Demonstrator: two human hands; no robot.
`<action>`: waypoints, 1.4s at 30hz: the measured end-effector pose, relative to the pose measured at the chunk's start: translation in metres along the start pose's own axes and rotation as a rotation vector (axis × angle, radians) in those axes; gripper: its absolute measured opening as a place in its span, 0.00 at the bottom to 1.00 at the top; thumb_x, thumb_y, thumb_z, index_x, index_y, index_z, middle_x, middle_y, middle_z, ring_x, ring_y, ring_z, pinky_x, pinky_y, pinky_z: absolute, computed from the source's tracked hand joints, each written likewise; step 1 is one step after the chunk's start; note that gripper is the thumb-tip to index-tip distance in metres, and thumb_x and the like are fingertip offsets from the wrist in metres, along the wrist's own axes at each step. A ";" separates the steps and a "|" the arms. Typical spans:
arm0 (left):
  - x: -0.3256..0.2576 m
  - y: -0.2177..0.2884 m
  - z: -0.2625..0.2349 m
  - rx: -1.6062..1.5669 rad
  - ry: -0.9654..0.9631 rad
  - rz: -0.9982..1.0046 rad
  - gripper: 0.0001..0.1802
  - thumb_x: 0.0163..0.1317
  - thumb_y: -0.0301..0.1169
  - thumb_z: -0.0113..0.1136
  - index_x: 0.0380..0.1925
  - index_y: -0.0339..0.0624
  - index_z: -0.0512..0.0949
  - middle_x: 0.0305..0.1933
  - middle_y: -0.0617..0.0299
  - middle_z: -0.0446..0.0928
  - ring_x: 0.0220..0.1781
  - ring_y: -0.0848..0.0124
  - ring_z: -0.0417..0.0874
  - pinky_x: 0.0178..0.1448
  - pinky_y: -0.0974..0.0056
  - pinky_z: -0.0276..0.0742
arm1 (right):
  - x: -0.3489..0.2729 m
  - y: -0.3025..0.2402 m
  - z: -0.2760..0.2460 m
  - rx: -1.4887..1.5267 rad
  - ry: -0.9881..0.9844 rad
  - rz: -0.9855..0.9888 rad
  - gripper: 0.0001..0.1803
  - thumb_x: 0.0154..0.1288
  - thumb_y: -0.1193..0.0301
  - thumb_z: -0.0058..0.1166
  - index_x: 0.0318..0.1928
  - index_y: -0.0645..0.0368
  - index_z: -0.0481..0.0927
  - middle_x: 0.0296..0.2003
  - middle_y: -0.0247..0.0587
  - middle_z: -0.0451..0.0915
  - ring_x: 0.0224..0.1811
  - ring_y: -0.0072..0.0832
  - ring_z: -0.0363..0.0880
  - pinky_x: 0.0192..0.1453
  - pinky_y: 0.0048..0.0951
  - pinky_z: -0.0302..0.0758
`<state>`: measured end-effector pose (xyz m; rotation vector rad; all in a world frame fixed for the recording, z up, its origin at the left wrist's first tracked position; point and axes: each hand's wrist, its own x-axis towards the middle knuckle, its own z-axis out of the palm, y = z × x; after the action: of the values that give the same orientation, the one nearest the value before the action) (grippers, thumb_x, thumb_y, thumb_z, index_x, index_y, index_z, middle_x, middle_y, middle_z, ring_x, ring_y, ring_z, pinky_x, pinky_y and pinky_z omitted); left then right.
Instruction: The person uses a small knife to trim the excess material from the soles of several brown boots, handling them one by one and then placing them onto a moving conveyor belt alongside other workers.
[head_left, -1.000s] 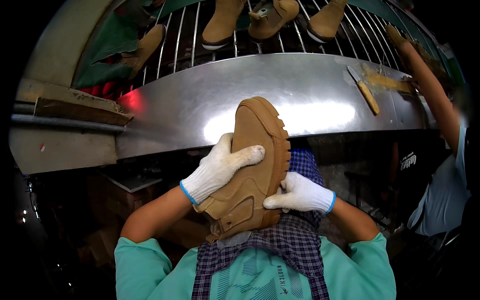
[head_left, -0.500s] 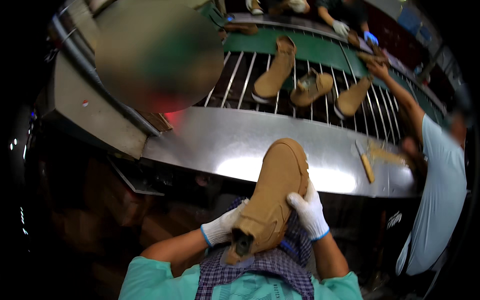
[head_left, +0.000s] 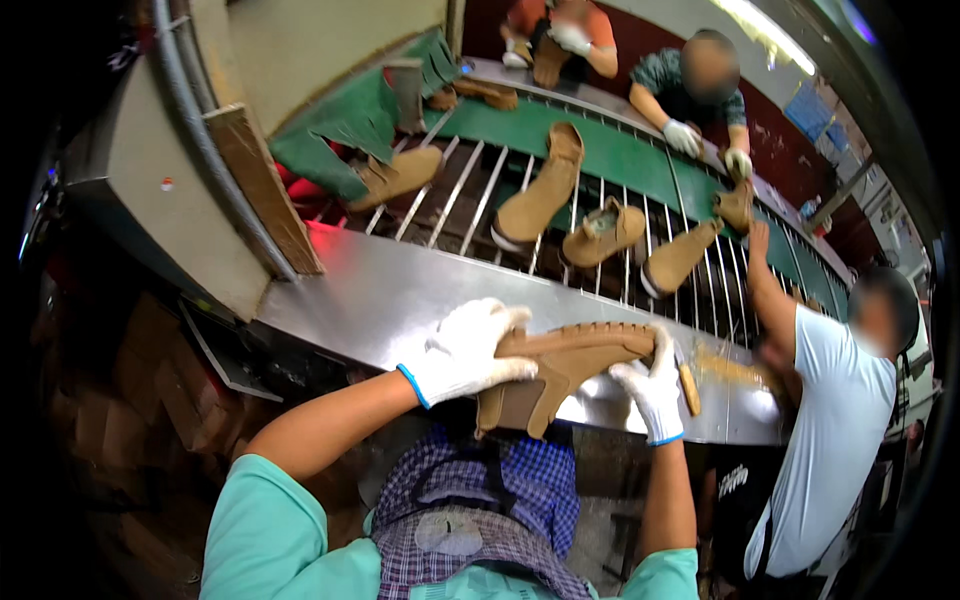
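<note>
A tan ankle boot (head_left: 572, 368) is held sideways over the near edge of the steel counter, its lugged sole facing up and away from me. My left hand (head_left: 466, 350), in a white knit glove with blue trim, grips it at the heel end. My gloved right hand (head_left: 654, 390) has its fingers around the toe at the right. The boot's shaft opening hangs downward at the left, below my left hand, and its inside is hidden.
Beyond the steel counter (head_left: 385, 290), several tan boots lie on a bar conveyor (head_left: 455, 200), one under a green flap (head_left: 340, 140). A wooden-handled tool (head_left: 689, 388) lies near my right hand. A co-worker in light blue (head_left: 840, 430) reaches over from the right; others work across the belt.
The boot has swung from upright, toe away, to lying sideways with its toe at the right and sole up. Both hands moved forward, and my left hand shifted to the heel.
</note>
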<state>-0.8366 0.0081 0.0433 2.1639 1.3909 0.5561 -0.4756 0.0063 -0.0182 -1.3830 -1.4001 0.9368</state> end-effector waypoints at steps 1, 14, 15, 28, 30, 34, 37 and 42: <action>0.000 -0.004 0.007 -0.055 0.082 0.062 0.44 0.55 0.55 0.80 0.69 0.48 0.77 0.64 0.46 0.78 0.67 0.45 0.80 0.73 0.47 0.77 | -0.003 -0.002 -0.003 -0.174 0.034 -0.143 0.68 0.46 0.62 0.89 0.82 0.61 0.57 0.74 0.57 0.69 0.76 0.46 0.72 0.79 0.50 0.74; -0.030 -0.008 0.026 0.027 0.163 -0.042 0.66 0.43 0.53 0.87 0.81 0.45 0.62 0.77 0.42 0.65 0.75 0.41 0.70 0.80 0.43 0.68 | 0.018 -0.060 0.006 -0.674 -0.163 -0.335 0.55 0.38 0.64 0.89 0.69 0.61 0.75 0.60 0.50 0.79 0.64 0.47 0.80 0.71 0.42 0.78; -0.024 -0.007 0.019 0.008 0.112 -0.059 0.67 0.43 0.53 0.87 0.81 0.46 0.62 0.76 0.43 0.65 0.76 0.41 0.70 0.81 0.43 0.67 | 0.015 -0.064 0.005 -0.717 -0.173 -0.285 0.52 0.43 0.64 0.87 0.70 0.58 0.75 0.63 0.51 0.79 0.66 0.48 0.80 0.72 0.44 0.78; -0.018 -0.015 0.018 0.049 0.108 0.031 0.63 0.43 0.55 0.86 0.78 0.46 0.65 0.74 0.43 0.69 0.75 0.42 0.71 0.78 0.44 0.70 | -0.027 0.018 -0.146 -1.381 0.117 0.304 0.24 0.77 0.61 0.57 0.69 0.50 0.77 0.52 0.57 0.86 0.47 0.58 0.88 0.56 0.56 0.84; -0.015 -0.012 0.015 0.064 0.090 0.032 0.61 0.43 0.55 0.85 0.76 0.44 0.67 0.74 0.43 0.69 0.75 0.42 0.71 0.78 0.44 0.70 | -0.026 0.010 -0.138 -1.002 0.200 0.233 0.21 0.77 0.61 0.56 0.65 0.54 0.80 0.41 0.55 0.89 0.40 0.52 0.89 0.50 0.51 0.84; -0.007 -0.011 0.012 0.054 0.059 0.075 0.59 0.43 0.54 0.85 0.74 0.42 0.70 0.72 0.44 0.71 0.73 0.43 0.72 0.77 0.44 0.71 | -0.052 -0.135 -0.003 -0.821 -0.242 -0.076 0.21 0.76 0.61 0.61 0.62 0.59 0.82 0.40 0.54 0.88 0.36 0.44 0.90 0.45 0.42 0.84; -0.008 -0.007 0.006 0.056 0.013 0.030 0.56 0.43 0.54 0.85 0.71 0.42 0.72 0.67 0.46 0.74 0.71 0.44 0.74 0.75 0.44 0.72 | -0.042 -0.138 0.027 -1.022 -0.415 -0.311 0.20 0.75 0.58 0.64 0.56 0.58 0.82 0.32 0.53 0.86 0.36 0.51 0.89 0.43 0.47 0.86; -0.005 -0.010 0.010 0.016 0.020 0.021 0.52 0.42 0.52 0.87 0.67 0.42 0.74 0.63 0.48 0.76 0.67 0.45 0.76 0.72 0.44 0.74 | -0.007 -0.145 0.050 -1.018 -0.599 -0.042 0.21 0.79 0.56 0.60 0.52 0.64 0.83 0.30 0.54 0.85 0.36 0.44 0.89 0.39 0.40 0.84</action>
<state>-0.8396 0.0053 0.0286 2.1930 1.3894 0.5780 -0.5659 -0.0076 0.1052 -1.8373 -2.5700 0.6211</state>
